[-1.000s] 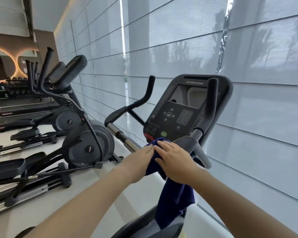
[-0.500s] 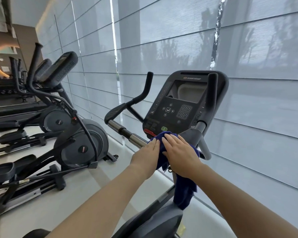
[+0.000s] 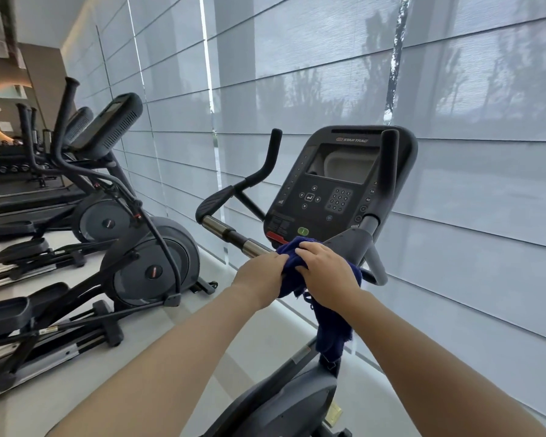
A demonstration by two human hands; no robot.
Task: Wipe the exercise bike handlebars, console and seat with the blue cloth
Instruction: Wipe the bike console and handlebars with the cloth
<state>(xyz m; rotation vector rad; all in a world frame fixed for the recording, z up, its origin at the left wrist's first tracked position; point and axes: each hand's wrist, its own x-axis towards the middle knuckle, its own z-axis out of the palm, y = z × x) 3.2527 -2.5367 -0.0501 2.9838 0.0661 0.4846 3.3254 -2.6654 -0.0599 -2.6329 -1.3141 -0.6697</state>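
Blue terry cloth bunched under my left hand and right hand, both gripping it; black console beyond them.

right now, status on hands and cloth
Left hand and right hand both gripping the cloth. Cloth bunched on the handlebar below the console. Nothing in the way.

To your left you see two elliptical trainers: the nearer one stands on the pale floor, the farther one behind it. Grey window blinds fill the wall ahead, and a dumbbell rack sits far left.
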